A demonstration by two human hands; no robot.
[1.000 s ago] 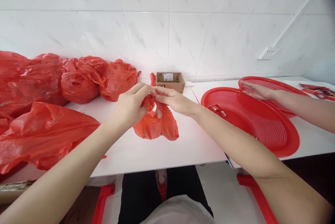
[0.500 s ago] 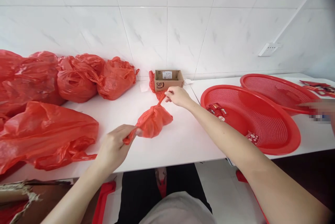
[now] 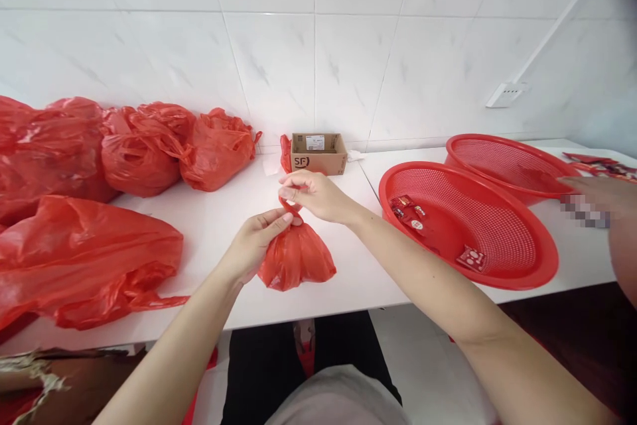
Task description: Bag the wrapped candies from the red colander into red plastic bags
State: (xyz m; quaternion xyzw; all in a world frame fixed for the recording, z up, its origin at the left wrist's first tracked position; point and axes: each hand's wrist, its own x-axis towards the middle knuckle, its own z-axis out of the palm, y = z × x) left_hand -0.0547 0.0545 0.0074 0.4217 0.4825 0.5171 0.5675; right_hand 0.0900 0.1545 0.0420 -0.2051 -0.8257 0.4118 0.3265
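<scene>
A small filled red plastic bag (image 3: 297,258) sits on the white table (image 3: 348,272) in front of me. My left hand (image 3: 256,239) pinches one of its handle ends just above the bag's neck. My right hand (image 3: 313,193) grips the other handle end right beside it, above the bag. Both hands meet over the bag's top, where the handles form a small loop.
Several stuffed red bags (image 3: 144,146) lie along the left and back of the table. A small cardboard box (image 3: 318,153) stands at the wall. Two red mesh baskets (image 3: 468,226) with a few red packets sit at the right. Another person's arm (image 3: 612,213) reaches in from the right.
Half a second ago my hands were pulled apart, stretching the bag's handles. They have come back together above the bag, which now rests a little nearer to me.
</scene>
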